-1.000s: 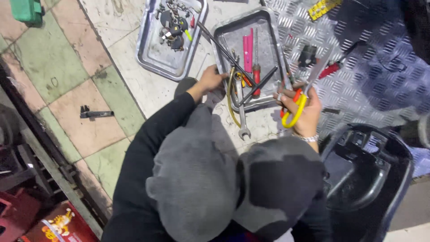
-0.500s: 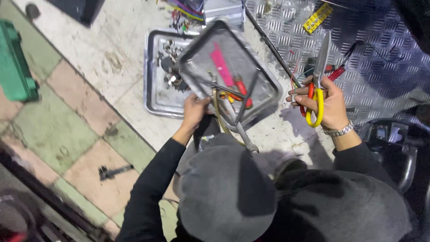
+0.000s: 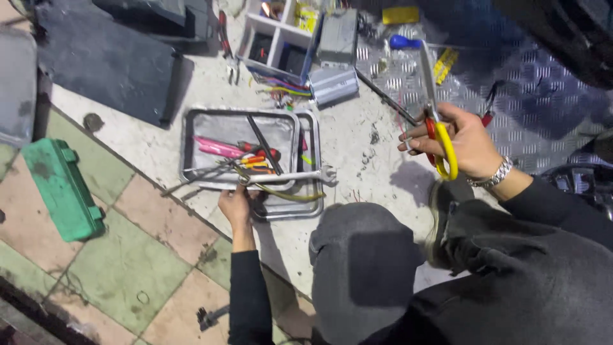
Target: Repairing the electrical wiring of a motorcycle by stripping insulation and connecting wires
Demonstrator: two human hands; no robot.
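Two hands are in view, both belonging to the person wearing the camera. The left hand (image 3: 235, 206) is closed on the near edge of a metal tray (image 3: 205, 124), which rests on the concrete floor (image 3: 357, 147). That tray lies on top of a second metal tray (image 3: 311, 207), whose rim shows along the right and near sides. The upper tray carries pink-handled pliers (image 3: 217, 147), a red and orange handled tool (image 3: 258, 156), a dark rod and a silver spanner (image 3: 300, 176) that lies across its near right corner and reaches over the rim.

The right hand (image 3: 463, 144) is raised above the floor, well apart from the trays, and grips yellow-handled shears (image 3: 440, 137) by the handles, with the blades pointing away from the person. A metal bracelet (image 3: 498, 174) sits on that wrist.

A green case (image 3: 57, 188) lies on the tiled floor to the left. A white compartmented box (image 3: 278, 38) with coloured wires stands beyond the trays, with a grey metal module (image 3: 333, 84) just beside it. A blue-handled tool (image 3: 402, 43) lies on the chequer plate (image 3: 536, 102) to the right. The person's grey-trousered knees fill the foreground.
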